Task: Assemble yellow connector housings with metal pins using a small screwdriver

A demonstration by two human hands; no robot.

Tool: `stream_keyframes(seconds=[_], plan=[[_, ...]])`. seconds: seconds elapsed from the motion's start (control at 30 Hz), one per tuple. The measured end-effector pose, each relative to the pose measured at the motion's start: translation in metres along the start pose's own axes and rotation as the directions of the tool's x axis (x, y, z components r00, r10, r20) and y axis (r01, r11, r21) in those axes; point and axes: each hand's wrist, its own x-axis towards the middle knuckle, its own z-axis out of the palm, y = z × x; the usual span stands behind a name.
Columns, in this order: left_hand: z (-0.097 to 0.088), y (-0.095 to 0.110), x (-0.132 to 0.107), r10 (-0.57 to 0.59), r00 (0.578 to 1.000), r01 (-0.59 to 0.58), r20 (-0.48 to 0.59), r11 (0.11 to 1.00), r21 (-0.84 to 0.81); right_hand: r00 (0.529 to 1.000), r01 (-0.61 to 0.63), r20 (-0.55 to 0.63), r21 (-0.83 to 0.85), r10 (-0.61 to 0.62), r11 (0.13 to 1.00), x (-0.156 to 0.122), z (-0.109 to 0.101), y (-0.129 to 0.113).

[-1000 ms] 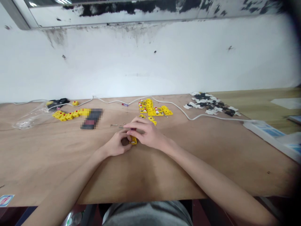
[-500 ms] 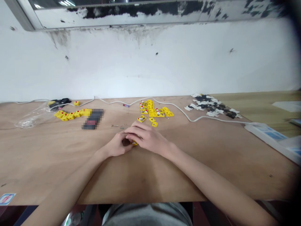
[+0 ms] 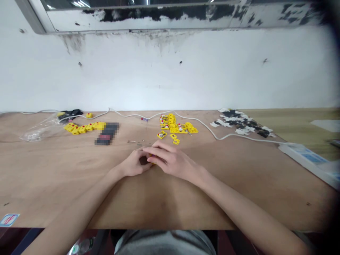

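Both hands meet over the middle of the wooden table, around a small yellow plastic casing point(image 3: 153, 160) that is mostly covered by fingers. My left hand point(image 3: 135, 163) grips it from the left, thumb and fingers curled. My right hand point(image 3: 170, 159) closes on it from the right, its fingers reaching over the top. Just beyond the hands lies an open yellow casing with white and red parts inside point(image 3: 161, 134). Beside it are two small yellow plates point(image 3: 176, 141). Farther back sits a cluster of yellow casings point(image 3: 172, 124), some holding white and red parts.
At the left stand a row of yellow boxes with red buttons point(image 3: 83, 129), a blurred-out dark object point(image 3: 110, 132) and a clear plastic bag point(image 3: 37, 134). A white cable point(image 3: 209, 130) crosses the back to a power strip point(image 3: 305, 159). Black and white pieces point(image 3: 241, 122) are heaped at right.
My right hand has shifted slightly right and down over the yellow casing, and less of the casing shows. My left hand keeps its grip. The whole view has shifted slightly.
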Motion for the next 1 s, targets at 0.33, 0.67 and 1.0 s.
stream_keyframes(seconds=[0.33,0.67,1.0], plan=[[0.001,-0.004,-0.001,0.043,0.999,-0.044,-0.034,0.999,-0.013,0.999,-0.046,0.028,0.000,0.046,0.999,0.006,-0.001,0.006],[0.001,-0.003,0.000,0.030,0.999,-0.030,-0.021,0.999,-0.013,0.962,-0.129,0.233,-0.077,0.143,0.989,0.015,-0.016,-0.007],[0.004,-0.008,-0.001,0.011,1.000,-0.012,-0.017,0.998,-0.056,0.985,-0.070,0.160,0.004,0.068,0.998,0.018,-0.005,-0.005]])
